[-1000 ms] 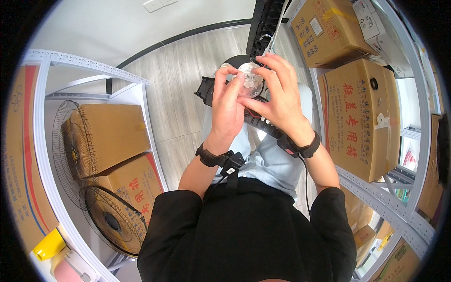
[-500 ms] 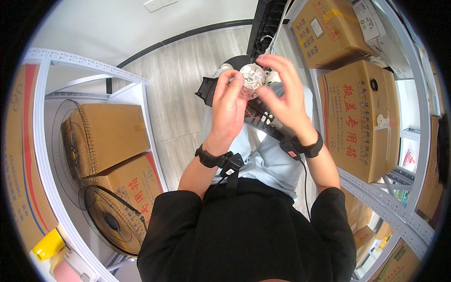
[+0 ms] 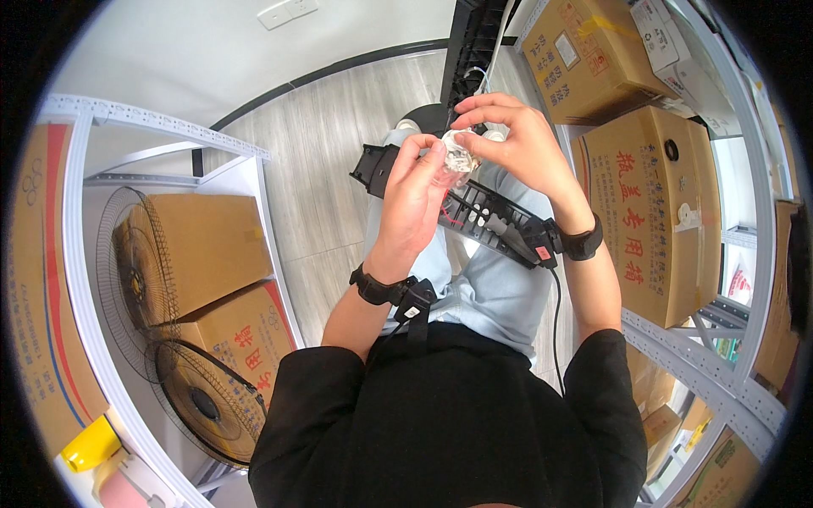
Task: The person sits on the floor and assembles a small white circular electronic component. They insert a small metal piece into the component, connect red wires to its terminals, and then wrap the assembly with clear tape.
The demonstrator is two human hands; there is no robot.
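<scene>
A round part [image 3: 462, 163], white on top with a clear plastic rim, is raised above my lap. My left hand [image 3: 408, 199] grips its left side between thumb and fingers. From the upper right, my right hand [image 3: 517, 148] reaches over it, the thumb pressed to the white top and the fingers curved above; whatever small piece may lie under that thumb is hidden. Below, a long black plastic housing [image 3: 517, 241] with small white pieces lies across my knees. A red wire [image 3: 449, 213] runs from under the round part to the housing.
Shelving with cardboard boxes [image 3: 644, 216] stands close on my right. At left, wire fan guards [image 3: 199, 398] lean against boxes on a white metal rack [image 3: 178, 118]. A tall black frame [image 3: 467, 59] with a cable rises beyond my knees. Black cords hang from both wrist straps.
My right hand has closed in, bringing its thumb from beside the round part onto its top. The right wrist has shifted slightly right and up. The left hand keeps its hold.
</scene>
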